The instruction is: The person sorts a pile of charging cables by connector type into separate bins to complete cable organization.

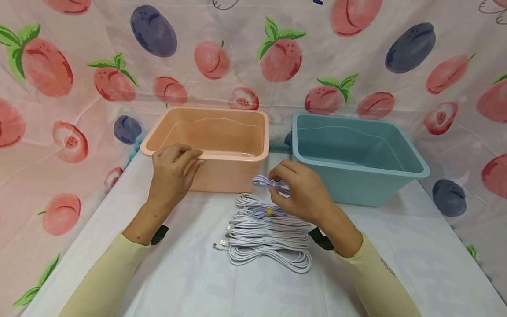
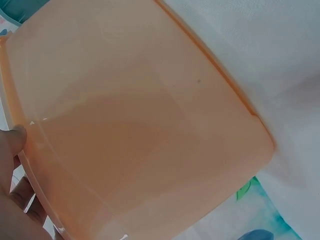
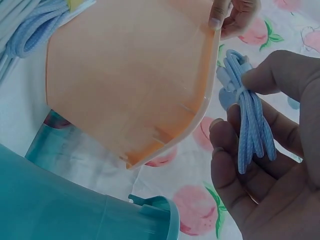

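In the head view my left hand is at the front rim of an orange plastic bin. The left wrist view shows its thumb on the bin's outer wall and the fingers over the rim. My right hand pinches a small coiled lavender cable between thumb and fingers, in front of the gap between the bins. Below it, a stack of white coiled cables lies on the table. Another lavender cable with a yellow tie rests on that stack.
A teal bin stands right of the orange one. White cloth covers the table, and a fruit-printed curtain hangs behind and along the sides. White cable plugs stick out at the stack's left.
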A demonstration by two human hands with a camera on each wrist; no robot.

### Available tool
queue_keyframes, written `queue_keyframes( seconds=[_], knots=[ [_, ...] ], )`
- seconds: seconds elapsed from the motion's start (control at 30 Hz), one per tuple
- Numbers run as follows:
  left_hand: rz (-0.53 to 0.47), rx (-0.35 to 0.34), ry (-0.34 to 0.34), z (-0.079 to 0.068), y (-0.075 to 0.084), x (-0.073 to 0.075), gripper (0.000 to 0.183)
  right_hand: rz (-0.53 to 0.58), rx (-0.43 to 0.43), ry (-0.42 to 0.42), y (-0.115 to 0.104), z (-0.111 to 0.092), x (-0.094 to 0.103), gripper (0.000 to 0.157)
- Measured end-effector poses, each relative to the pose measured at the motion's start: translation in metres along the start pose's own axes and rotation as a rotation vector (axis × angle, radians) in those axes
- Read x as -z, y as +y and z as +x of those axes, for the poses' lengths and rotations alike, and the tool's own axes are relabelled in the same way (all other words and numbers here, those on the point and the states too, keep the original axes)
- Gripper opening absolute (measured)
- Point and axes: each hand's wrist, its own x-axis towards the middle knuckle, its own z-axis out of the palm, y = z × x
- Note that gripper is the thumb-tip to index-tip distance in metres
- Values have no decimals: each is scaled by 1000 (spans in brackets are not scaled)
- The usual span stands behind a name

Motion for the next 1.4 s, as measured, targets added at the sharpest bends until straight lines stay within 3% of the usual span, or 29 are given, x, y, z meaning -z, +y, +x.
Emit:
queue_keyframes(
  seconds=[0.73, 1.4],
  knots=[
    [-4, -13, -7, 1, -3, 0, 17, 55, -38, 107, 0, 16, 9, 16],
    [-7, -8, -10, -1, -4, -1, 17, 109, -77, 220, 8, 41, -8, 15]
  ],
)
